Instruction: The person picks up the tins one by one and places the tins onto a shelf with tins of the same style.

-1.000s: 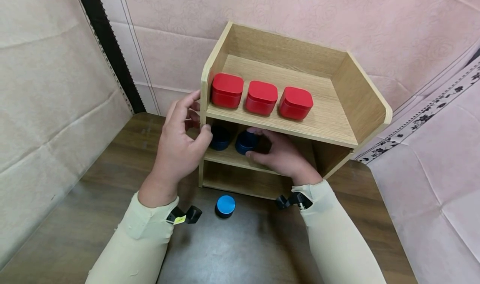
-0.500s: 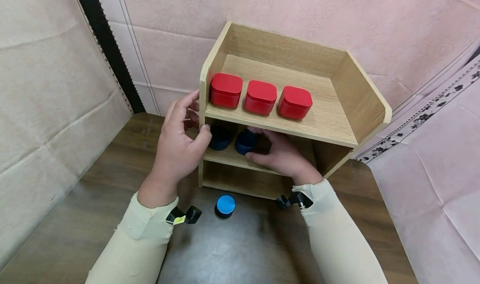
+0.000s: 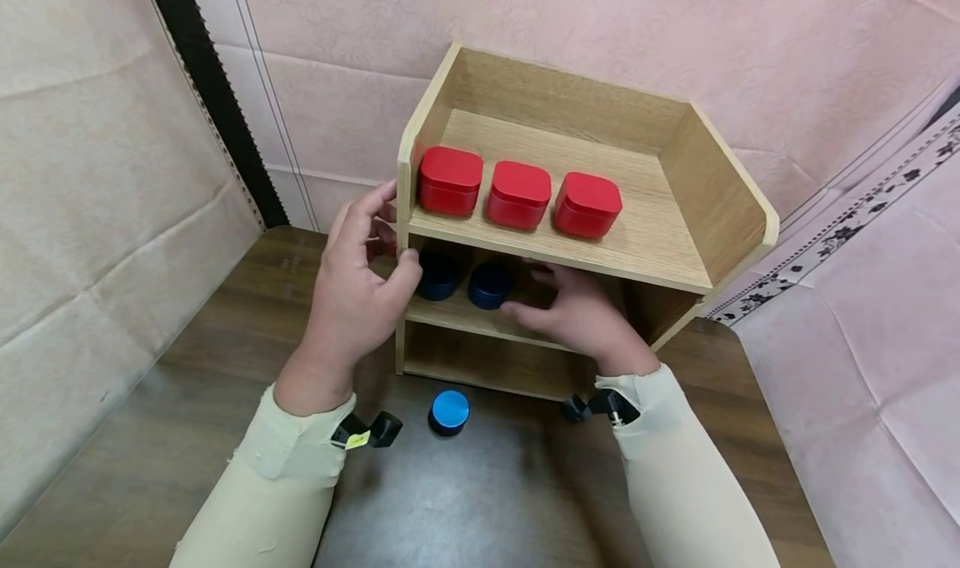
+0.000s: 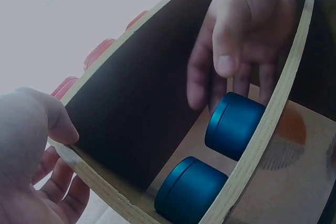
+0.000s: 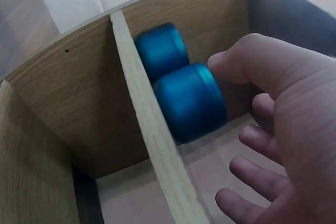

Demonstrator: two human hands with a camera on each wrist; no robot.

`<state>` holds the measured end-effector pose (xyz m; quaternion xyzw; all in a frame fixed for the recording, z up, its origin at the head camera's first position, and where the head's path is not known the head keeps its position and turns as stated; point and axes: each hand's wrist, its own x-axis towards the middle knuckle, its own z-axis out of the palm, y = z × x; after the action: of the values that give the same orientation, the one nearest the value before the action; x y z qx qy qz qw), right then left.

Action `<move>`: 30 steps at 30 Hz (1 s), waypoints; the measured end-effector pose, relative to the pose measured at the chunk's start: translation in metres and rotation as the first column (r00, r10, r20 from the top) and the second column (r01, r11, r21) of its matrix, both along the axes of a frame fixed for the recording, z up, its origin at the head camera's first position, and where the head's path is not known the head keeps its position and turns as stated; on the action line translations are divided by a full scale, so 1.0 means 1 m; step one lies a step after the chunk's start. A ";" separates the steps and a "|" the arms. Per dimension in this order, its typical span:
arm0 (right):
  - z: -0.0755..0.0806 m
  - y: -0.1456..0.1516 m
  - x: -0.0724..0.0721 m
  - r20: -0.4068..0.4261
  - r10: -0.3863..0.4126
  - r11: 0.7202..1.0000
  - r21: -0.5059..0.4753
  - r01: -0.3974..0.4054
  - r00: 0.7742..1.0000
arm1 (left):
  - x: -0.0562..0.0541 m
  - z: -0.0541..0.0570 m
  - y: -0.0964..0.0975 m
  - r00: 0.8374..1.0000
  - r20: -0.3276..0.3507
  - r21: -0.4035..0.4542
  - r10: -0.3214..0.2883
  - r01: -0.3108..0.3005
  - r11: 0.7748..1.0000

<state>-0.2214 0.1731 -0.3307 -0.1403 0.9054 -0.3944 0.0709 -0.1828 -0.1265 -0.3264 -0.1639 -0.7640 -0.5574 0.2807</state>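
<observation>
Two round blue tins stand side by side on the middle level of a wooden shelf unit [image 3: 577, 256]: the left tin [image 3: 439, 276] near the side panel, the right tin [image 3: 490, 286] beside it. My left hand [image 3: 360, 276] holds the unit's left side panel, thumb at the front edge and fingers along the outside. Just right of the right tin is my right hand [image 3: 577, 310], inside the middle level. In the right wrist view its fingers [image 5: 257, 177] are spread and loosely bent, apart from the right tin [image 5: 191, 103]. The top board partly hides that hand.
Several things surround the hands. Three red tins [image 3: 519, 195] line the front of the top level. Another blue-lidded tin [image 3: 449, 411] stands on the dark table [image 3: 480, 501] before the unit. Patterned cloth [image 3: 600, 18] hangs behind and at both sides.
My right hand has let go of the right blue tin and drawn back a little to the right. The tin stays on the middle level. My left hand keeps its place.
</observation>
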 end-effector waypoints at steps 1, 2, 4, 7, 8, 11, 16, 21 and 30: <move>0.001 0.001 0.002 -0.019 -0.002 1.000 0.000 0.002 1.000 | 0.000 0.000 0.000 1.000 0.001 0.000 0.001 -0.001 1.000; 0.002 0.001 0.005 -0.037 -0.009 1.000 0.001 0.009 0.999 | 0.000 0.000 0.000 1.000 0.001 -0.001 0.001 -0.001 1.000; 0.005 0.002 0.010 -0.071 -0.019 1.000 0.001 0.019 0.997 | 0.000 0.000 0.000 1.000 0.001 0.001 0.001 -0.001 1.000; 0.007 0.004 0.017 -0.105 -0.029 1.000 -0.010 0.028 0.994 | -0.001 -0.001 0.000 1.000 -0.006 0.009 -0.002 0.002 1.000; 0.008 0.005 0.020 -0.111 -0.032 0.999 -0.013 0.031 0.993 | -0.001 -0.001 0.000 1.000 -0.009 0.012 -0.002 0.002 1.000; 0.008 0.008 0.026 -0.136 -0.028 0.999 -0.031 0.024 0.990 | -0.001 0.000 0.001 1.000 -0.017 0.018 -0.006 0.006 1.000; 0.003 0.011 0.035 -0.230 0.027 0.991 -0.123 -0.056 0.973 | -0.001 0.000 0.001 1.000 -0.016 0.018 -0.008 0.008 1.000; -0.005 0.012 0.046 -0.318 0.072 0.961 -0.230 -0.151 0.945 | -0.002 0.000 0.002 1.000 -0.017 0.019 -0.005 0.006 1.000; -0.015 0.014 0.069 -0.328 0.105 0.920 -0.326 -0.216 0.939 | -0.002 -0.001 0.001 1.000 -0.016 0.017 -0.008 0.009 1.000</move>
<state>-0.1525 0.1869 -0.3458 -0.2845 0.8039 -0.5185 -0.0635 -0.1847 -0.1257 -0.3278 -0.1690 -0.7563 -0.5638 0.2857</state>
